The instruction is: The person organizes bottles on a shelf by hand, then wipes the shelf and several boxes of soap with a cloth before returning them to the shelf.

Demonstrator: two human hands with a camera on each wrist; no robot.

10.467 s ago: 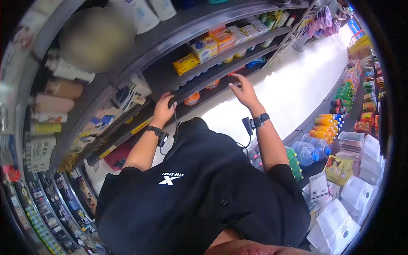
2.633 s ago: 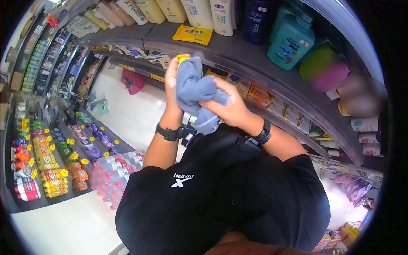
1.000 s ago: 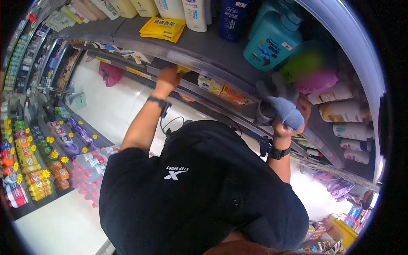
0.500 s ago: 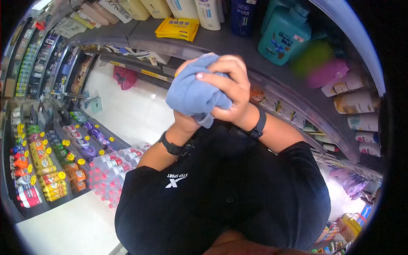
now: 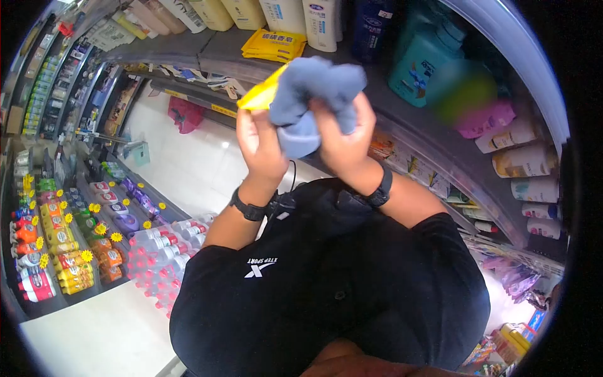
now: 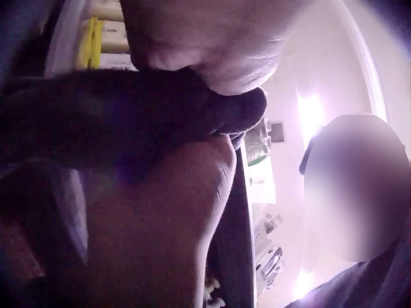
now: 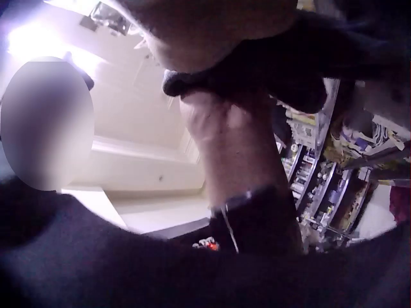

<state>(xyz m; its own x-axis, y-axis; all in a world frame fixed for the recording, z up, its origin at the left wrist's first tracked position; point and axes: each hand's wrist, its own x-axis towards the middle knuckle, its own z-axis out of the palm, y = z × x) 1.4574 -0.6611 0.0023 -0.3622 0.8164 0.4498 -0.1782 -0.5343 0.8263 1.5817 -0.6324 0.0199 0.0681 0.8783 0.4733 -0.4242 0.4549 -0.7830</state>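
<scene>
In the head view my left hand (image 5: 260,143) pinches a yellow soap packet (image 5: 262,91) by its lower edge. A blue-grey cloth (image 5: 308,88) lies bunched against the packet, gripped by my right hand (image 5: 347,135); it hides much of the packet's right side. Both hands are close together in front of the shelf. More yellow soap packets (image 5: 274,45) lie stacked on the upper shelf, just behind. The left wrist view shows the cloth (image 6: 241,115) as a dark fold between the two hands.
Bottles stand along the upper shelf (image 5: 217,53), with a teal pump bottle (image 5: 421,69) to the right. Boxed goods (image 5: 402,157) fill a lower shelf. Shrink-wrapped bottles (image 5: 160,257) stand on the left, and a pink bag (image 5: 184,115) lies on the floor.
Empty hands earlier; later the left reached into the lower shelf at a yellow packet while the right held the cloth. The cloth then covered the hands' work; now the packet shows. The upper stack has grown.
</scene>
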